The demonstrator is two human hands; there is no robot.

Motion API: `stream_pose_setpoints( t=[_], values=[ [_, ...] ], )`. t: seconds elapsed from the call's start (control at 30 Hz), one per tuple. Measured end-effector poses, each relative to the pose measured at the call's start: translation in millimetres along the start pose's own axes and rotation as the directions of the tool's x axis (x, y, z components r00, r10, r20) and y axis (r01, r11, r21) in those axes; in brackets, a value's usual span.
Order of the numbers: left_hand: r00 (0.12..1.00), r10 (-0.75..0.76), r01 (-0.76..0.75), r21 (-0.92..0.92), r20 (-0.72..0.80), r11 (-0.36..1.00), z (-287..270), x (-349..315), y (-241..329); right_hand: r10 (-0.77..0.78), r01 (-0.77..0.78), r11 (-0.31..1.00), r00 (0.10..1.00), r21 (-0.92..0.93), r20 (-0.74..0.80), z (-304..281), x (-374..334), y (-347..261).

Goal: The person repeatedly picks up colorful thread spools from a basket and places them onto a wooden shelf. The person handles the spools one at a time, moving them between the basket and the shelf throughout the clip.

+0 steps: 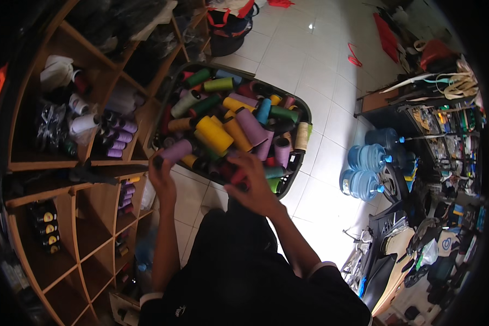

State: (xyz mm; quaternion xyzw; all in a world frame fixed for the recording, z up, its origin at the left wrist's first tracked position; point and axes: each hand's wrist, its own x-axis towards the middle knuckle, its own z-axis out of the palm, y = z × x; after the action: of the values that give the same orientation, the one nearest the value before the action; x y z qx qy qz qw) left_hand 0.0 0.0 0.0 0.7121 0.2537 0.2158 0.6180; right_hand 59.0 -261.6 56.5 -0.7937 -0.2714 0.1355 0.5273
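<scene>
Since the crate [305, 106] is packed to the top with thread spools, I'm treating its middle as the clock center. At 8 o'clock the left hand [162, 182] has its fingers and thumb clamped on the dark end of a purple spool [178, 150], which tilts up over the crate's near edge. Between 5 and 6 o'clock the right hand [256, 187] reaches over the rim, thumb and fingers apart and curved above the pile. Honestly can't tell if its fingertips touch any thread.

Just off center toward 8 o'clock lies a fat yellow spool [214, 136], with a long purple cone [251, 126] toward 3. A lime spool [218, 85] sits near 11, a blue one [264, 112] near 2, and a beige one [301, 137] out past 3 by the rim.

Beyond the crate, wooden shelves [95, 187] fill 9 o'clock, blue water jugs [365, 185] stand around 4, and pale floor tiles [293, 41] stretch toward 1.
</scene>
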Motion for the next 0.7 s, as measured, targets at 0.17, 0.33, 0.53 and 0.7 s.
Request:
stream_pose_setpoints(
  t=[0.17,0.33,0.53,0.7],
  values=[
    [0.916,-0.146,0.322,-0.465,0.374,0.825,25,-31,69,-0.095,0.082,0.991,0.988,0.107,0.119,-15,30,-31],
    [0.892,-0.136,0.322,-0.395,0.432,0.860,42,-44,95,0.037,-0.040,0.995,0.999,0.095,0.032,-60,44,-25],
    [0.880,-0.443,0.455,-0.038,0.173,0.889,-4,-53,34,0.174,-0.182,0.983,0.972,-0.034,-0.159,-120,153,62],
    [0.813,-0.582,0.581,0.045,0.001,0.812,-40,-85,-2,-0.022,0.001,0.962,0.997,-0.272,-0.076,-74,236,132]
  ],
)
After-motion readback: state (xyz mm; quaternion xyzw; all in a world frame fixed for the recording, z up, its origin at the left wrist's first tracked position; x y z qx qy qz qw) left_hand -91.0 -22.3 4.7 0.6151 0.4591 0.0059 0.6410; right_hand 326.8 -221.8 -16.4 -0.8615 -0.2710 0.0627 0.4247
